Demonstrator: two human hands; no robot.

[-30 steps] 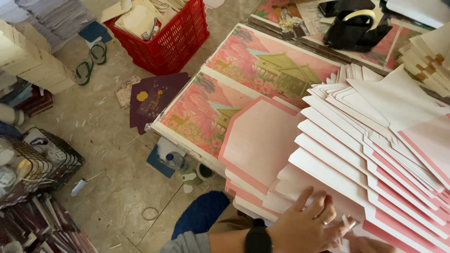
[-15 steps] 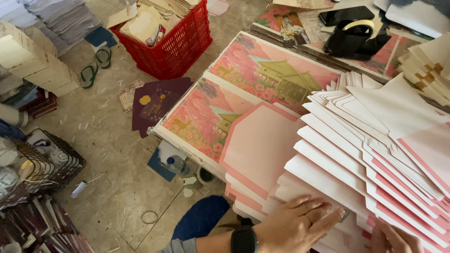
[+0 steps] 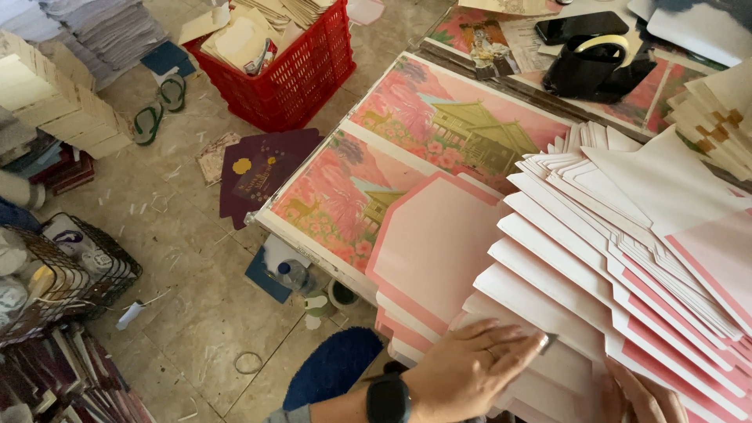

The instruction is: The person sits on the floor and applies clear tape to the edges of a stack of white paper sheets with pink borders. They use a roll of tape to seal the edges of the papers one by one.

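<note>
Two hands on a fanned spread of pink-and-white card sheets [image 3: 627, 258] at the near right corner of the table [image 3: 313, 239]

Our left hand [image 3: 470, 368], a dark watch [image 3: 389, 399] on its wrist, lies flat with fingers spread on the lowest sheets near the table's front edge, pressing and not gripping; our right hand [image 3: 642, 395] is half cut off at the bottom, fingers loosely open against the sheets, and we cannot tell whether it pinches one; we judge the sheets light, thin, fairly stiff and slick, apt to slide over one another and to crease at the corners, so best taken by a free edge with a flat palm steadying the pile; against the frame a second ago, the left hand has slid leftward along the front edge and the fan looks much the same; a red crate [image 3: 290, 70] stands on the floor beyond the far left corner
</note>
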